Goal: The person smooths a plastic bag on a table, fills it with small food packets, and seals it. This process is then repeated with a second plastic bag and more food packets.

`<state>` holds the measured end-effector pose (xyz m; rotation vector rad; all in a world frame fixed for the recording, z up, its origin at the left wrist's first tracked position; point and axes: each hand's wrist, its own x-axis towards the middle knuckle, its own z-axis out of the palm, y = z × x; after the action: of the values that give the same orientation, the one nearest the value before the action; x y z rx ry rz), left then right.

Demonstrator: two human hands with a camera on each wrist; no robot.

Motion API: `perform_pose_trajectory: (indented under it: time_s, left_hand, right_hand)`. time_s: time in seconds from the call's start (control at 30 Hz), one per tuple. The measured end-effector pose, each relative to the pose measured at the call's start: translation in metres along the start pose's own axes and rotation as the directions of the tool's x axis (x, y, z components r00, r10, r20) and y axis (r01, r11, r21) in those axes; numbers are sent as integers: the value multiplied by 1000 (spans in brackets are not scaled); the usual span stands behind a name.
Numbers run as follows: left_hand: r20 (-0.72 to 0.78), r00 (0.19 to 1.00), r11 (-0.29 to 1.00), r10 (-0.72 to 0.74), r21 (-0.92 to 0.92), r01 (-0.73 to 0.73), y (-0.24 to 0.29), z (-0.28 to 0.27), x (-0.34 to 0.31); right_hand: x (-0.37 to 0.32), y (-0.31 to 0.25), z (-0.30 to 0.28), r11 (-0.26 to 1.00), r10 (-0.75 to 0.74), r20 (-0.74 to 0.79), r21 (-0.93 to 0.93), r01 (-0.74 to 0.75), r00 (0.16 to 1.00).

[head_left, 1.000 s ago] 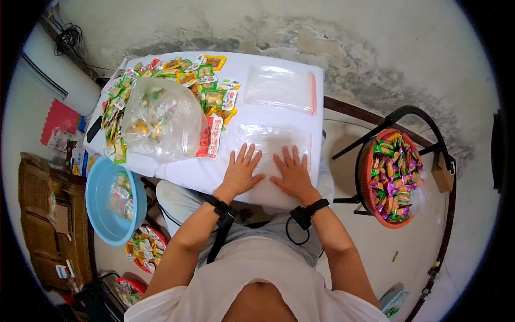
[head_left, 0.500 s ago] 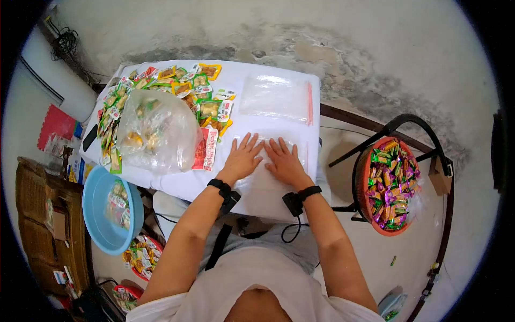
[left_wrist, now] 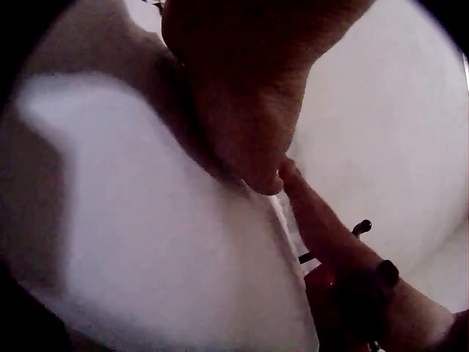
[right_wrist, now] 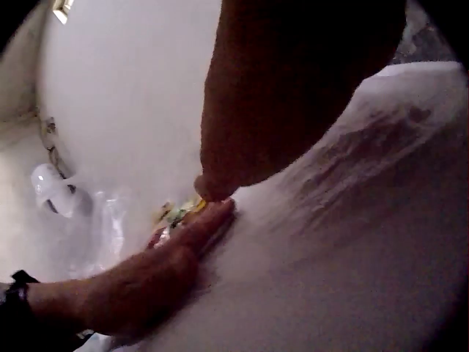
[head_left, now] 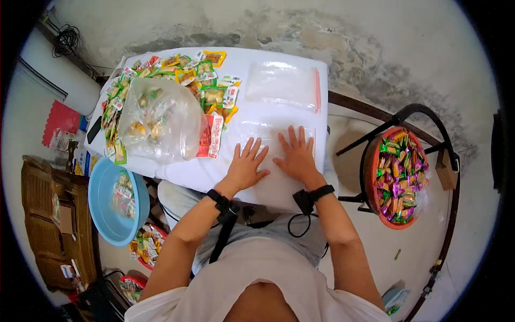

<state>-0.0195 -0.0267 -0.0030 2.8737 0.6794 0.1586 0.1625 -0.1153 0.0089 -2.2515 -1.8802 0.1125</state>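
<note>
A clear flat plastic bag lies on the white-covered table, close to its front edge. My left hand rests palm down on the near part of it, fingers straight and spread. To the right, my right hand lies flat on the same bag, fingertips toward its right side. A gap separates the two hands. Behind them lies another clear bag with a red strip along its right edge. The left wrist view shows the thumb side of my left hand low over the white surface.
Left on the table stands a large clear bag with snack packets inside, ringed by loose snack packets and a phone. A blue basin is at lower left. At right, a chair bears a red basket of wrapped sweets.
Both hands slid close together over the bag half a second ago, then moved apart again. My right hand is now farther right. The head view has shifted slightly.
</note>
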Motion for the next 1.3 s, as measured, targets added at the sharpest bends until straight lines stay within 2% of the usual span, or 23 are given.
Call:
perform_pose_trajectory:
  time_s: [0.13, 0.17, 0.27, 0.4, 0.43, 0.47, 0.5, 0.53, 0.57, 0.63, 0.67, 0.73, 0.87, 0.93, 0.97, 1.0, 1.07, 1.1, 1.13, 1.2, 1.23, 1.27, 1.3]
  left_hand:
    - [15, 1000, 1000, -17, 11, 17, -1, -5, -8]
    - [17, 1000, 1000, -10, 17, 9, -2, -4, -7]
    - [9, 1000, 1000, 4, -2, -4, -7, -3, -8]
    - [7, 1000, 998, -14, -59, 14, -8, -6, -11]
    - [-5, 1000, 999, -17, -50, 17, -12, -4, -9]
    - [-170, 980, 982, -103, -172, 73, -18, -2, -7]
    - [-314, 928, 949, -199, -298, 102, -24, 0, -6]
    - [-316, 929, 951, -195, -293, 99, -29, -1, -4]
    - [-315, 890, 900, -330, -389, 196, -35, -2, 2]
    - [-228, 804, 767, -550, -519, 377, -43, -6, 16]
    - [-240, 804, 773, -545, -515, 370, -49, -9, 24]
    - [-9, 784, 701, -620, -454, 549, -63, -8, 34]
    - [-65, 709, 611, -702, -566, 553, -76, 16, 35]
    - [-24, 708, 601, -705, -550, 580, -78, 14, 36]
    - [102, 732, 572, -673, -555, 603, -81, 12, 36]
    - [98, 736, 577, -670, -555, 599, -83, 13, 35]
    - [49, 793, 610, -607, -611, 504, -86, 18, 31]
    - [-168, 790, 733, -589, -524, 435, -69, 8, 28]
    - [-170, 793, 735, -585, -524, 430, -64, 6, 27]
    - [-341, 752, 660, -564, -733, 163, -57, 4, 28]
    - [-234, 790, 578, -567, -796, 179, -45, -13, 27]
    - [-236, 793, 580, -562, -795, 175, -38, -23, 28]
    - [-286, 807, 590, -516, -802, 93, -32, -29, 31]
  right_hand:
    - [-40, -11, -4, 988, -129, 109, 102, 118, 986]
    - [-46, -8, -1, 994, -79, 171, 88, 65, 982]
    - [-53, 0, 6, 994, -81, 81, 73, 75, 993]
    - [-50, 0, 4, 995, -68, 102, 84, 60, 992]
    - [-48, 5, 11, 988, 43, 12, 145, -44, 999]
    - [-45, 12, 18, 965, 161, -71, 219, -142, 984]
    - [-42, 21, 20, 965, 159, -81, 221, -138, 984]
    - [-39, 30, 18, 928, 253, -192, 325, -182, 948]
    - [-37, 37, 19, 878, 354, -287, 429, -211, 890]
    - [-26, 38, 6, 869, 427, -229, 372, -326, 875]
    - [-19, 39, -1, 850, 494, -176, 306, -429, 852]
    - [-9, 42, -5, 827, 527, -131, 307, -471, 840]
    - [-1, 55, 4, 746, 581, -20, 411, -523, 813]
    - [1, 60, 9, 734, 582, 20, 416, -536, 813]
    - [1, 63, 12, 724, 580, 66, 416, -551, 812]
    - [0, 66, 18, 723, 582, 61, 418, -551, 811]
    - [-4, 70, 31, 834, 496, -203, 384, -397, 844]
    - [-6, 69, 30, 833, 499, -208, 385, -398, 842]
    - [-8, 63, 23, 776, 547, -207, 490, -398, 811]
    - [-8, 60, 10, 706, 598, -200, 589, -393, 776]
    - [-6, 61, 4, 646, 605, -70, 626, -437, 793]
    - [-3, 63, 1, 582, 596, 60, 654, -483, 801]
    - [0, 67, 2, 582, 599, 55, 656, -481, 799]
